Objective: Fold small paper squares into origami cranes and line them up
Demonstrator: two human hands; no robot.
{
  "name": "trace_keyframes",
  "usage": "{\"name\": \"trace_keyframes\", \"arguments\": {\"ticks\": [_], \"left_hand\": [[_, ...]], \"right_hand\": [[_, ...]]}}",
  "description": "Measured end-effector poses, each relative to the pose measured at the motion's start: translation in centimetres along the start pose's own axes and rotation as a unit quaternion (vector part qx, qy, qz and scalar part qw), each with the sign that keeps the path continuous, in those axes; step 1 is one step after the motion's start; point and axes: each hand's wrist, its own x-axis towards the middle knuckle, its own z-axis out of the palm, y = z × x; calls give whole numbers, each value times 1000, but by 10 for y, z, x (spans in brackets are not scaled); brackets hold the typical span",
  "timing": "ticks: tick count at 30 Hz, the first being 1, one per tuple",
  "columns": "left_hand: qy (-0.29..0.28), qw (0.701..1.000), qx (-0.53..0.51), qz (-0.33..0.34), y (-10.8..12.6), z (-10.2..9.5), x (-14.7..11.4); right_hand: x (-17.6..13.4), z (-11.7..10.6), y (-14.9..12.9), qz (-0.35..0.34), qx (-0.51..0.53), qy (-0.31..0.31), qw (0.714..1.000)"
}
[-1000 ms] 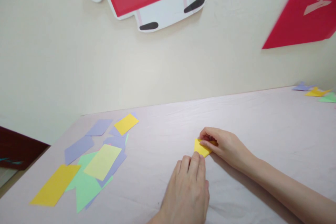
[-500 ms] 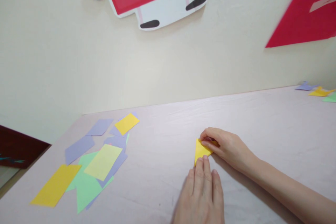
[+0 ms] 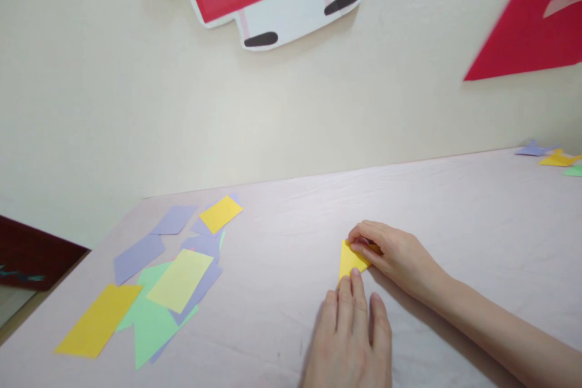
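Observation:
A small piece of yellow paper (image 3: 351, 260), folded into a triangular shape, lies on the table before me. My right hand (image 3: 400, 254) pinches its upper right part between thumb and fingers, which cover that corner. From below, my left hand (image 3: 352, 336) lies flat with its fingers stretched out, two fingertips resting on the paper's lower edge.
Loose paper sheets lie at the left: yellow (image 3: 99, 321), pale yellow (image 3: 180, 280), green (image 3: 152, 333) and purple (image 3: 139, 259). Folded paper pieces (image 3: 558, 159) stand at the far right by the wall (image 3: 291, 115). A pale cloth covers the table (image 3: 273, 291).
My left hand's fingers have shifted and spread slightly at the paper's lower edge. The right hand keeps its pinch, and the whole view has moved a little.

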Motion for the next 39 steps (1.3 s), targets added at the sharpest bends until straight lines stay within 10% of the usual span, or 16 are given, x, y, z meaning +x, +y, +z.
{"name": "trace_keyframes", "arguments": {"ticks": [39], "left_hand": [[-40,998,-14,35,-5,-10,14]], "right_hand": [[-14,-7,-6,15,-6,-11,1000]]}}
